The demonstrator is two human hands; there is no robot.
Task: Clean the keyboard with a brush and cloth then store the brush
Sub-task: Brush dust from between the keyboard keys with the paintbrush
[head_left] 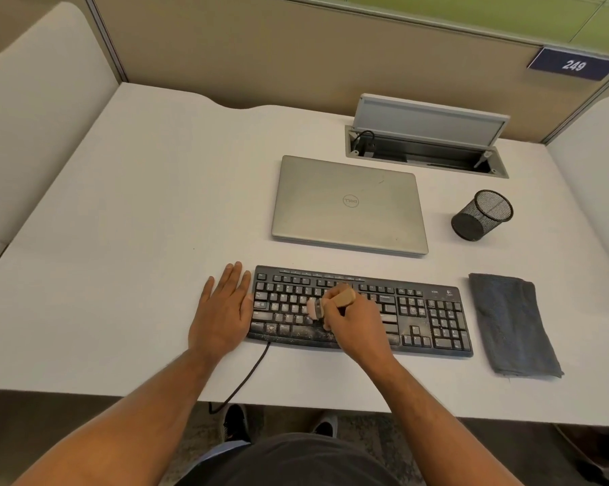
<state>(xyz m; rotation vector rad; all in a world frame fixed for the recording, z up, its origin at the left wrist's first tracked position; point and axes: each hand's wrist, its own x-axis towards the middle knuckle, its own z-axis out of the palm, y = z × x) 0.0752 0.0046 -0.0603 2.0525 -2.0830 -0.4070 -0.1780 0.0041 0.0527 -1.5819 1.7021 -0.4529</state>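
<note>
The black corded keyboard [361, 312] lies on the white worktop [127, 212] with its long axis running left to right across the person's front, its far right end tipped slightly nearer the viewer. The right hand [353, 322] is over the keyboard's middle, its fingers curled round the small brush with a pale wooden handle and whitish bristles [327, 303]. The brush lies nearly along the keyboard's length: handle toward the right and a little away, bristle end pointing left and down onto the letter keys. The bristles look blurred, so whether they are pressed into the keys or just above them is hard to say.

The left hand [222, 312] rests flat on the worktop with straight fingers, just beside the keyboard's left edge, seemingly steadying it.

Pale dust shows along the spacebar row and near the arrow keys, so sweeping probably has some way to go, mostly rightward of the brush.

The folded dark grey cloth [511, 324] lies to the right of the keyboard, nearer the right hand. The black mesh cup [482, 215], probably the brush's store, stands beyond it, also on the right.
</note>
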